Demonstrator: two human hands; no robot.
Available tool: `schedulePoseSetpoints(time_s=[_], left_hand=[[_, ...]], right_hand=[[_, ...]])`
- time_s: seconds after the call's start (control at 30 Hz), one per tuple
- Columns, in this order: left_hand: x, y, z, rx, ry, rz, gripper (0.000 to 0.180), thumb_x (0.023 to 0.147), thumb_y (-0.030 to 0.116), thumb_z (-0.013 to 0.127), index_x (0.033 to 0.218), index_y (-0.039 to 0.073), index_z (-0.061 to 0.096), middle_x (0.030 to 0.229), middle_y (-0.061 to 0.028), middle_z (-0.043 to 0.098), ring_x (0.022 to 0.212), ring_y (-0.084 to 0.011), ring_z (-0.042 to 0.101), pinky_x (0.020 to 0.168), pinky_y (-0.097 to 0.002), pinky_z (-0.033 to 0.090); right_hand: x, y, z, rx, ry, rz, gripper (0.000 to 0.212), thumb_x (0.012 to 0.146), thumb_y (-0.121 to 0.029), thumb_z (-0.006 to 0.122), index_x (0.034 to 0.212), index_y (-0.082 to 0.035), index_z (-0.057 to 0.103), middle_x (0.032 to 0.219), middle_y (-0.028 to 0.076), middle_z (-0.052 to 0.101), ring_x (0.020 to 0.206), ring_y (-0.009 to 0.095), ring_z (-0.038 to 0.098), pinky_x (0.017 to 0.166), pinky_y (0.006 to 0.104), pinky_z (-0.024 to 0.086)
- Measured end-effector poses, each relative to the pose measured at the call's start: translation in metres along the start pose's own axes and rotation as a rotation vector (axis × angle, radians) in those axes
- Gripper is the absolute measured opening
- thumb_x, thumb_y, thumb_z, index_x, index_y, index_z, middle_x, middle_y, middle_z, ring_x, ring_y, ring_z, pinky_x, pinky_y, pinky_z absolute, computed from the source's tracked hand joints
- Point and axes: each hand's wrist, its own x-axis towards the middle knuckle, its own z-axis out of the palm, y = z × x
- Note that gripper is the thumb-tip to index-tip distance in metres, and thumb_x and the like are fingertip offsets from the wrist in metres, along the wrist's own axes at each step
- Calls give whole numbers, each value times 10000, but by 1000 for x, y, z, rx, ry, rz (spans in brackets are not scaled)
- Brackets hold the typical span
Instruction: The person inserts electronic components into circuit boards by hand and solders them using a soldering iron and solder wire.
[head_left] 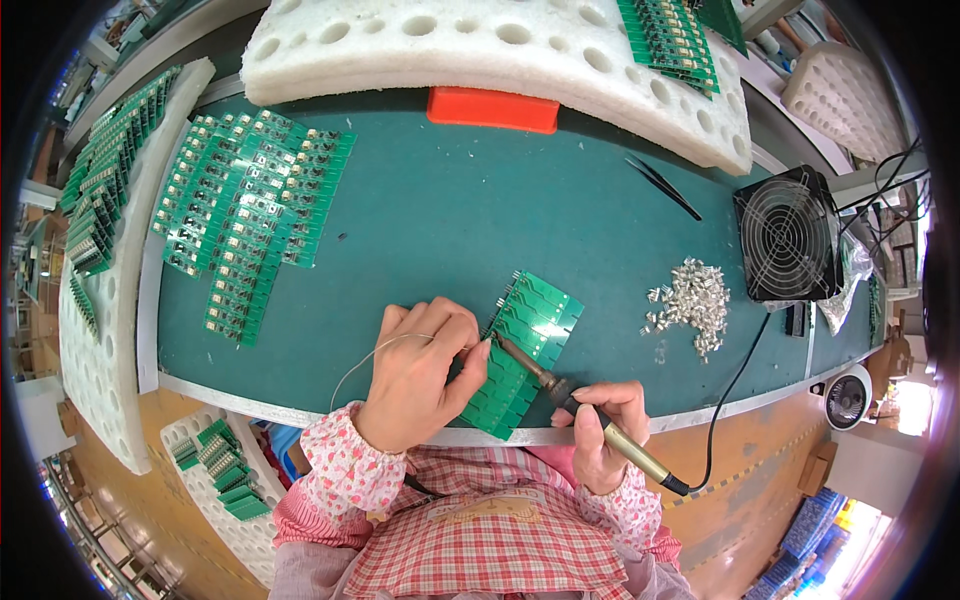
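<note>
A green circuit board panel point(535, 315) lies on the green mat near the front edge of the bench, a row of pins along its left side. My right hand point(608, 435) is closed round the handle of a soldering iron point(625, 447), whose tip reaches the panel's left edge. Thumb and forefinger of my left hand point(425, 370) pinch a thin solder wire point(362, 362) close to that tip. The wire loops back past the wrist. My fingertips partly hide the spot where wire and tip come together.
Populated circuit boards point(255, 215) lie at the left, beside a white foam rack point(110, 330) holding more. Another foam block point(480, 50) spans the back, with a red bin point(492, 109) before it. At the right are tweezers point(665, 187), small metal parts point(690, 305) and a fan point(788, 238).
</note>
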Motion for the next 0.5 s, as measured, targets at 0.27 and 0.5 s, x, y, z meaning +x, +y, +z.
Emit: schedulePoseSetpoints(time_s=[0.27,0.5], left_hand=[[-3,-5,-5,-119,87,-118,93,836,21,599,795,15,517,816,-94,575,661,-223,514,654,-324,388],[4,1,3,-263,196,-143,88,841,-22,577,847,16,499,756,-59,513,629,-128,489,580,-254,415]], right_hand=[[-5,-3,-3,95,59,-4,135,873,-37,576,982,17,517,776,127,625,622,161,651,565,259,529],[-3,-25,-52,66,281,-175,184,926,-127,527,1016,23,472,784,126,569,602,160,605,557,268,509]])
